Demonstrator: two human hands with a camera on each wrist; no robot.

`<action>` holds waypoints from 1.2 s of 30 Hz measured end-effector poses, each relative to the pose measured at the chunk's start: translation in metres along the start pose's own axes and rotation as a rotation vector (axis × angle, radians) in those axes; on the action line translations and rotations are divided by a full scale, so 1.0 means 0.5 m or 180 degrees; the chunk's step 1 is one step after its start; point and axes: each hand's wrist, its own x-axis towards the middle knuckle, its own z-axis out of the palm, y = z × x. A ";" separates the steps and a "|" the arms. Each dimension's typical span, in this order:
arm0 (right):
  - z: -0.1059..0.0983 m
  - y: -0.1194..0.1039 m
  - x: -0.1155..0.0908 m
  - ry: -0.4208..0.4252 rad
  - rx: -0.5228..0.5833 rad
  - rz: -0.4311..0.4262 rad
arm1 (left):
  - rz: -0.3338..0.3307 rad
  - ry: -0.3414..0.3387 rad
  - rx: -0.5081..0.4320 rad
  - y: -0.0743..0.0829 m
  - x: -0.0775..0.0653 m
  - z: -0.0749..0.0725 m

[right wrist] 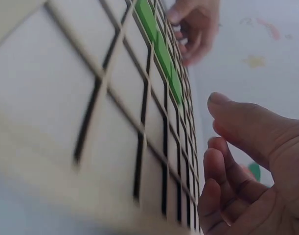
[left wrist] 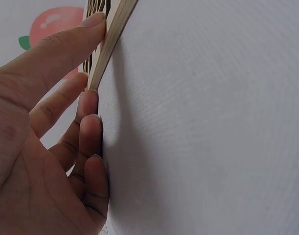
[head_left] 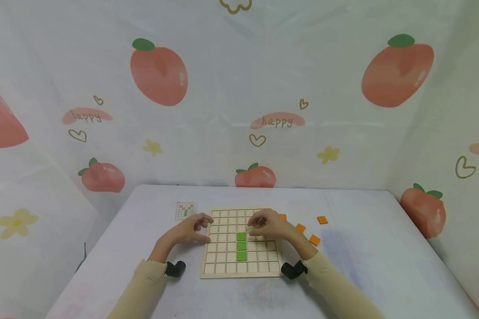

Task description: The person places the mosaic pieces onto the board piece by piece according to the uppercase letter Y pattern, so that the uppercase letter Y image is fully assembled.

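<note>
A square wooden grid board lies on the table, with three green tiles in a column of its cells. My left hand touches the board's left side, thumb nearer me and fingers farther up. In the left wrist view the thumb lies against the board's edge, the lower fingers bent beside it. My right hand is over the board's right part, fingers loosely bent. No tile shows between the thumb and fingers in the right wrist view.
Several orange tiles lie right of the board, one partly behind my right hand. A small card printed with a coloured grid pattern lies beyond my left hand. A patterned cloth hangs behind the table.
</note>
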 end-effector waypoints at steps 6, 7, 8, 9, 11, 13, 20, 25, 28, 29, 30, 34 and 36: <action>-0.052 0.014 -0.042 0.0178 -0.0061 0.0217 | -0.0006 0.0004 0.0009 -0.002 0.000 0.001; -0.060 0.018 -0.049 0.0209 -0.0071 0.0228 | -0.0012 0.0005 0.0012 -0.001 0.000 0.002; -0.067 0.022 -0.055 0.0241 -0.0090 0.0251 | -0.0012 0.0003 0.0009 -0.001 -0.001 0.002; -0.075 0.026 -0.061 0.0266 -0.0110 0.0251 | 0.0002 -0.0004 0.0013 -0.001 -0.001 0.003; -0.090 0.036 -0.071 0.0321 -0.0128 0.0275 | 0.0001 -0.0003 0.0012 0.000 -0.001 0.003; -0.103 0.042 -0.079 0.0377 -0.0121 0.0299 | 0.0006 -0.0004 0.0012 0.000 -0.001 0.003; -0.135 0.060 -0.097 0.0468 -0.0121 0.0434 | 0.0004 0.0001 0.0038 0.000 -0.001 0.000; -0.144 0.070 -0.097 0.0539 -0.0122 0.0628 | -0.0046 0.0025 0.0037 0.003 0.001 0.001; -0.145 0.078 -0.090 0.0531 -0.0146 0.0680 | -0.0070 0.0037 0.0013 0.004 0.001 0.001; -0.144 0.080 -0.088 0.0518 -0.0175 0.0677 | -0.0073 0.0037 0.0002 0.004 0.001 0.001; -0.144 0.083 -0.085 0.0503 -0.0203 0.0670 | -0.0069 0.0036 0.0000 0.003 0.001 0.001; -0.140 0.094 -0.073 0.0448 -0.0278 0.0678 | -0.0055 0.0036 -0.0012 0.000 0.002 0.002; -0.137 0.096 -0.069 0.0416 -0.0336 0.0695 | -0.0059 0.0044 -0.0016 -0.001 0.001 0.004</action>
